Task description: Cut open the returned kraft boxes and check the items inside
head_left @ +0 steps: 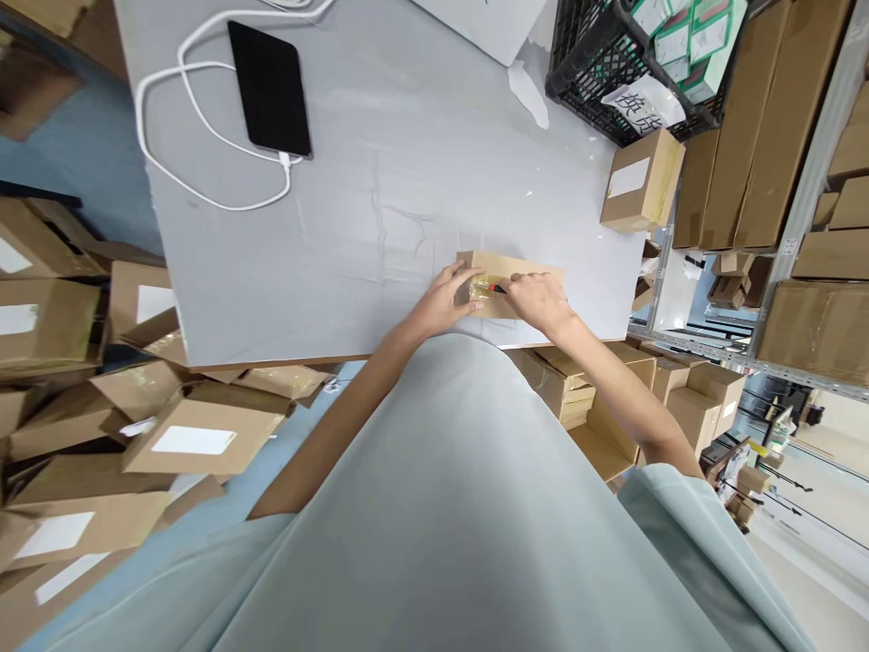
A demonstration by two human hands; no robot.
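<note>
A small cardboard box lies near the front edge of the table, with shiny clear tape on its left end. My left hand grips that end, thumb on the near side and fingers on the far side. In my closed right hand is a small red and black box cutter, its tip at the tape. Most of the cutter is hidden by my fingers, and the blade itself is hard to make out.
On the grey table lie a black phone and a white cable. At the right stand another cardboard box and a black crate of green-and-white packs. Opened cartons pile up at the left; shelving stands right.
</note>
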